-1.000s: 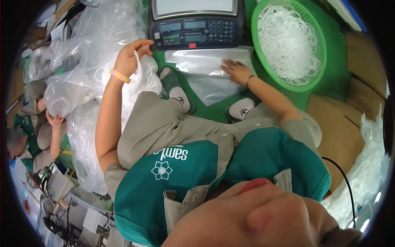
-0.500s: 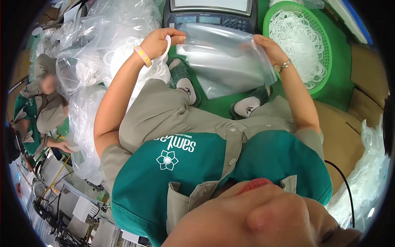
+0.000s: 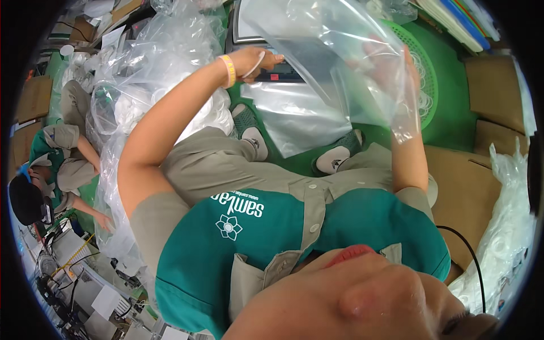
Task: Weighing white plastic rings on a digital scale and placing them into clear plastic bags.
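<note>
My left hand (image 3: 255, 63) is closed, with a thin white ring (image 3: 258, 63) looped across its fingers. Its fingertips point at the near edge of a large clear plastic bag (image 3: 317, 34). My right hand (image 3: 391, 71) shows through the film of that bag and grips it; the plastic hangs down over my wrist. Whether the hand is inside the bag or behind it, I cannot tell. Below, more flat clear bags (image 3: 294, 119) lie between my feet. A digital scale (image 3: 229, 42) stands just beyond my hands, mostly covered by the raised bag.
A green mesh basket (image 3: 432, 96) of white rings stands at the right, partly behind the bag. Large clear sacks (image 3: 164, 51) of white rings fill the left. Further left a co-worker (image 3: 54, 164) bends down. Cardboard (image 3: 493, 85) and a plastic-wrapped bundle (image 3: 504, 209) lie at the right.
The clear bag has risen and spread out, away from the flat bags below. My right hand has gone up with it; my left hand has moved right. The co-worker has shifted.
</note>
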Available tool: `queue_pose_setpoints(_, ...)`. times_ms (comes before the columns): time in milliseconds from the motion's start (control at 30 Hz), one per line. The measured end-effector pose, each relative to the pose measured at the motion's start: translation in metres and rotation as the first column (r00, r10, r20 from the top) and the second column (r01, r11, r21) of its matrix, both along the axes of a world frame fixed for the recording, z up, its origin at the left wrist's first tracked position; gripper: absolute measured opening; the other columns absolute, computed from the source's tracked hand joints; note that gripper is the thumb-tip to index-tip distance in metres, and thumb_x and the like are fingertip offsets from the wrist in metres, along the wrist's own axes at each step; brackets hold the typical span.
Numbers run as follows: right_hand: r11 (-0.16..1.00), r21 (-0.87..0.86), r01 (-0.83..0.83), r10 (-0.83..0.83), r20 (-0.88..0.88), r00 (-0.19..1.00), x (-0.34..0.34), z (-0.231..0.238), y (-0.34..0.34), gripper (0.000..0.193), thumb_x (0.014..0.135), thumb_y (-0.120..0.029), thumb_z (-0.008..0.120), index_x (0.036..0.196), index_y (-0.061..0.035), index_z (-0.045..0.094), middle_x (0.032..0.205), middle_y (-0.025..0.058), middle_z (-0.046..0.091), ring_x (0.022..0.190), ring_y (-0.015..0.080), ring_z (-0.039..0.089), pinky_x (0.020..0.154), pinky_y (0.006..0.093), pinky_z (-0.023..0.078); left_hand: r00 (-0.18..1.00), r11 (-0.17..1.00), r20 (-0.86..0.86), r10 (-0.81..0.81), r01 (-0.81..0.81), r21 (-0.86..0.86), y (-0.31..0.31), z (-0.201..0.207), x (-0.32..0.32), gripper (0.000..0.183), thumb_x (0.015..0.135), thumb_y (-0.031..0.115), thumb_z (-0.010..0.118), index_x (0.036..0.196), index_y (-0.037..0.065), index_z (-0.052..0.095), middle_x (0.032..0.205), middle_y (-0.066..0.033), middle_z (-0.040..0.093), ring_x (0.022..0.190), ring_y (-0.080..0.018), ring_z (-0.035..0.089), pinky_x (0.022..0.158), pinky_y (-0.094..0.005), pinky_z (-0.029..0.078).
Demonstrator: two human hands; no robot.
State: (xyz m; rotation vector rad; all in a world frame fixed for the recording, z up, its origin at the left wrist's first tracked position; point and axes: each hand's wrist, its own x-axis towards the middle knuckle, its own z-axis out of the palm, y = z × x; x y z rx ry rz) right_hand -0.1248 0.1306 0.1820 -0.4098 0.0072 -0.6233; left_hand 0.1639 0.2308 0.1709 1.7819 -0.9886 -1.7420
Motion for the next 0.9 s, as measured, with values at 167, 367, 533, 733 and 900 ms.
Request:
queue_pose_setpoints(167, 0.966, -0.034, 0.257, -0.255, 0.052, 0.965, -0.023, 0.069, 0.021, 0.050, 0.088, -0.034, 0.037, 0.115, 0.0085, 0.041, 0.111, 0.0190, 0.050, 0.099, 0.0287, 0.049, 0.091, 0.0467, 0.035, 0.853, 0.999, -0.521, -0.028, 0.009, -0.040, -0.035, -0.026, -0.031, 0.047, 0.079, 0.038, 0.059, 0.108, 0.005, 0.042, 0.110, -0.0162, 0.050, 0.042, -0.0028, 0.028, 0.040, -0.0183, 0.029)
queue_pose_setpoints(367, 0.744, -0.192, 0.640, -0.667, -0.255, 0.700, -0.044, 0.088, 0.011, 0.043, 0.088, -0.030, 0.039, 0.107, 0.0072, 0.048, 0.102, 0.0164, 0.055, 0.094, 0.0261, 0.052, 0.089, 0.0398, 0.038, 0.760, 0.956, -0.648, -0.045, -0.156, -0.249, -0.023, 0.007, -0.047, 0.012, 0.080, 0.014, 0.059, 0.086, 0.004, 0.054, 0.072, -0.0034, 0.055, 0.044, -0.0041, 0.037, 0.040, -0.0201, 0.029)
queue_pose_setpoints(533, 0.312, -0.884, -0.347, -0.947, -0.320, -0.037, -0.108, 0.053, -0.021, 0.018, 0.082, -0.016, 0.054, 0.094, -0.0025, 0.056, 0.084, 0.0047, 0.059, 0.078, 0.0122, 0.054, 0.069, 0.0247, 0.043, 0.985, 0.898, -0.172, 0.029, -0.101, -0.427, -0.017, 0.076, -0.047, 0.019, 0.080, 0.021, 0.060, 0.072, 0.003, 0.055, 0.057, -0.0026, 0.050, 0.040, -0.0080, 0.042, 0.036, -0.0198, 0.034)
queue_pose_setpoints(733, 0.561, -0.754, -0.342, -0.285, -0.564, 0.775, 0.016, 0.050, 0.057, 0.018, 0.084, -0.017, 0.052, 0.084, 0.0013, 0.055, 0.077, 0.0035, 0.056, 0.072, 0.0095, 0.052, 0.066, 0.0227, 0.041, 0.970, 0.918, -0.242, -0.006, -0.091, -0.387, 0.039, 0.086, -0.082, 0.024, 0.083, 0.022, 0.056, 0.080, -0.002, 0.055, 0.066, -0.0063, 0.057, 0.056, -0.0141, 0.060, 0.044, -0.0232, 0.045)
queue_pose_setpoints(900, 0.444, -0.881, -0.160, -0.576, -0.418, 0.703, 0.039, 0.047, 0.069, 0.029, 0.084, -0.023, 0.052, 0.066, 0.0001, 0.050, 0.059, 0.0012, 0.047, 0.053, 0.0065, 0.041, 0.049, 0.0203, 0.035, 0.997, 0.925, 0.071, -0.017, 0.042, -0.377, 0.040, 0.085, -0.080, 0.020, 0.080, 0.018, 0.059, 0.074, 0.000, 0.054, 0.064, -0.0059, 0.056, 0.047, -0.0117, 0.054, 0.041, -0.0232, 0.045)
